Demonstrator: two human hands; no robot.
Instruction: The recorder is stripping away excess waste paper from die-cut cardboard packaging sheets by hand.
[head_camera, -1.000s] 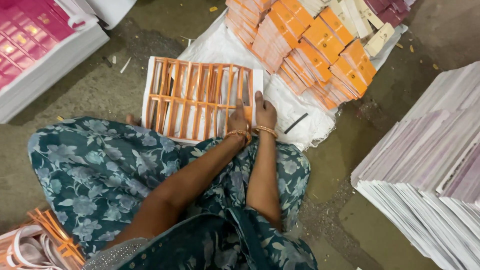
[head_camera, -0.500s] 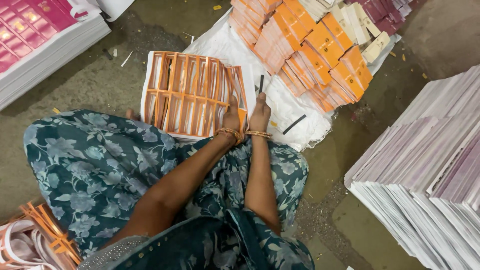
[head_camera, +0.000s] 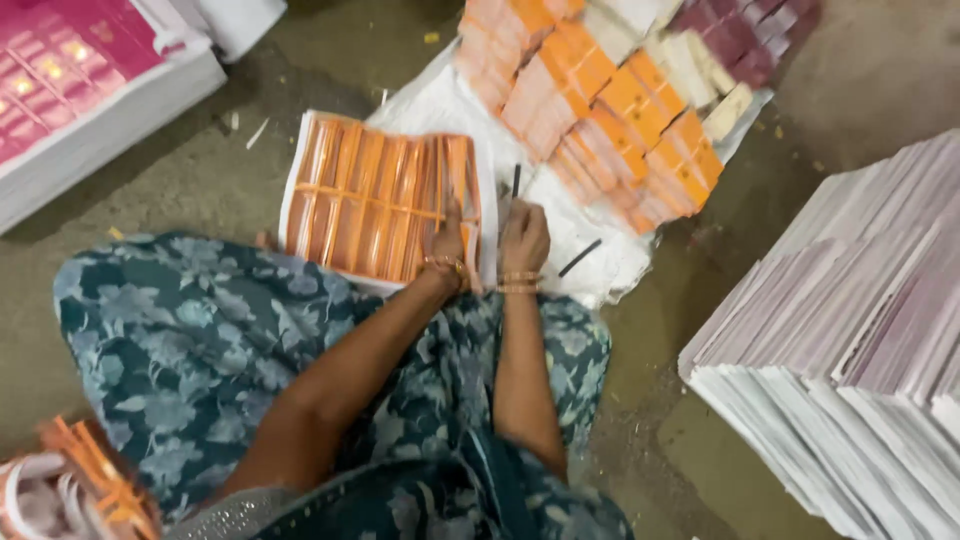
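A white sheet printed with orange strips lies on the floor in front of my knees. My left hand presses flat on its right side, fingers spread over the orange print. My right hand sits just past the sheet's right edge and grips a thin dark tool that points away from me. Both wrists carry bangles. The frame is blurred, so the tool's tip is unclear.
Rows of cut orange, cream and maroon pieces lie on a white plastic sheet ahead, with a loose dark stick. Tall stacks of printed sheets stand at right, pink printed stacks at left, orange scraps at bottom left.
The view has shifted slightly and blurred. My right hand has moved a little right, off the sheet's edge, with the dark tool. My left hand stays pressed on the sheet.
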